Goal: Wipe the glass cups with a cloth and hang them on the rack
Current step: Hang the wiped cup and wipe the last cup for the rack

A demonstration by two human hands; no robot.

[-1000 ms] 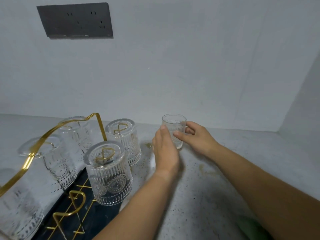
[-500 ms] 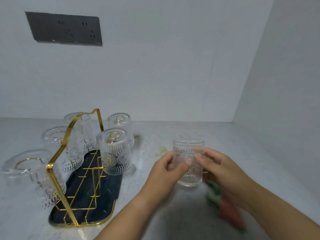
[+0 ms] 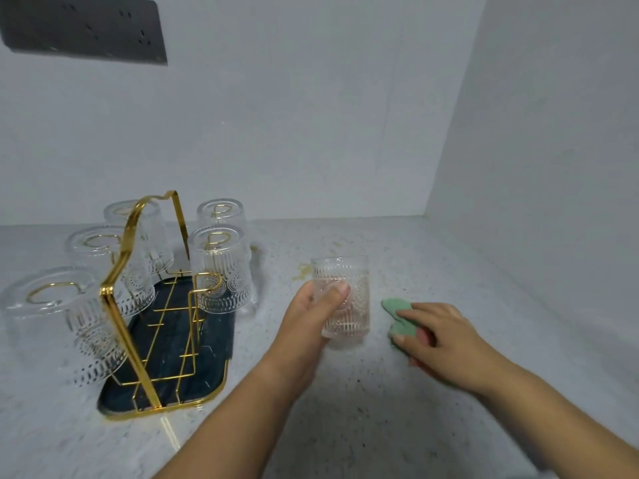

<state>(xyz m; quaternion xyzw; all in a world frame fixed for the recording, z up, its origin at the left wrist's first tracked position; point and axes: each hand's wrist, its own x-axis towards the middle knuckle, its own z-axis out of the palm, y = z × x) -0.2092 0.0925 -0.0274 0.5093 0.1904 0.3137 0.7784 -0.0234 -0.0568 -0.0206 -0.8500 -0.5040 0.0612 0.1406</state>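
Observation:
My left hand grips an upright ribbed glass cup just above the speckled counter, thumb across its front. To its right, my right hand rests on a green and pink cloth lying on the counter, fingers closing over it. At the left stands the gold wire rack on its dark tray. Several glass cups hang upside down on its pegs, the nearest to my hand being one on the right side. A free gold peg stands in front of that cup.
White walls close the counter at the back and on the right, forming a corner. A dark socket panel sits high on the back wall. A yellowish stain marks the counter behind the held cup.
The cup came from the back of the counter toward me. My right hand let go of it and dropped onto the cloth; only the left hand holds the cup now.

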